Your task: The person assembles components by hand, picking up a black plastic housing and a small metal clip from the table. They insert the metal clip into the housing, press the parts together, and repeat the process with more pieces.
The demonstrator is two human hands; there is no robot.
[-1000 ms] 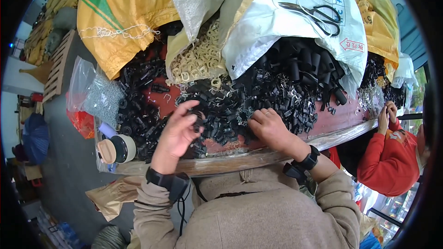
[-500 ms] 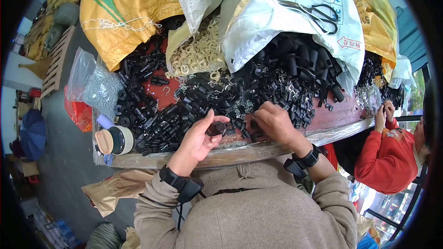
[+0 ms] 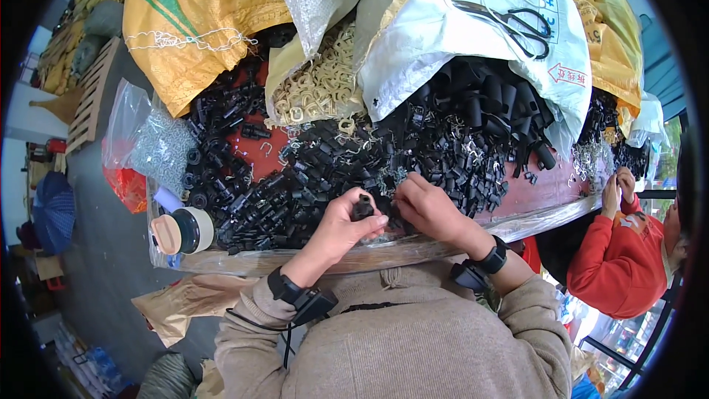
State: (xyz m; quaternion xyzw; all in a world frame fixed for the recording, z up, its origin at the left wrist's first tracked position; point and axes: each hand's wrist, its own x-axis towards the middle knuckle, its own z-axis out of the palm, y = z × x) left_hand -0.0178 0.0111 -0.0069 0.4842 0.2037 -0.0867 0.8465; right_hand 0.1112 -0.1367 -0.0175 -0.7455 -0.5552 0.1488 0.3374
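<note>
My left hand is closed round a small black plastic part, with its thumb laid along the near side and one open end facing up. Just to its right, my right hand has its fingers bent and pinched together close to the table. Whatever those fingertips hold is hidden. Both hands are above the near edge of a wide heap of small black plastic parts. Small metal clips lie among the parts just beyond my hands.
Open sacks spill black tubes and cream-coloured rings onto the red tabletop. Scissors lie on a white sack. At left are a lidded jar and a clear bag of metal pieces. A co-worker in red sits at right.
My left hand has turned from palm-up and loosely open to closed round the black part, shifting right. My right hand has come slightly left, so the two are nearer each other.
</note>
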